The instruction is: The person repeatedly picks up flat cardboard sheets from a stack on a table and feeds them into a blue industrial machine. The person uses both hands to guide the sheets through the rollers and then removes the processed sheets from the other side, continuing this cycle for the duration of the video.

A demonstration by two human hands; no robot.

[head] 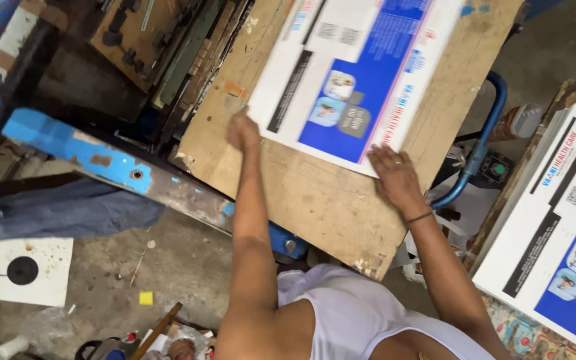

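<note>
Landmark: the wooden board (315, 193), a worn slab tilted across the blue machine frame (68, 143); all places below are given from it.
Printed sheet: a white and blue printed sheet (351, 73) lies flat on the board's upper half, its near edge running slantwise across the middle of the board.
My left hand: my left hand (243, 131) is at the sheet's near-left corner, on the board's left side; my fingers are curled together, but I cannot tell whether they pinch the corner.
My right hand: my right hand (395, 177) lies palm down on the board's right side, fingers spread and flat, fingertips touching the sheet's near edge.
Stack: a stack of like printed sheets (555, 233) sits well off the board's right edge.
Cloth: a grey-blue cloth (61, 210) hangs off the frame, left of the board.
</note>
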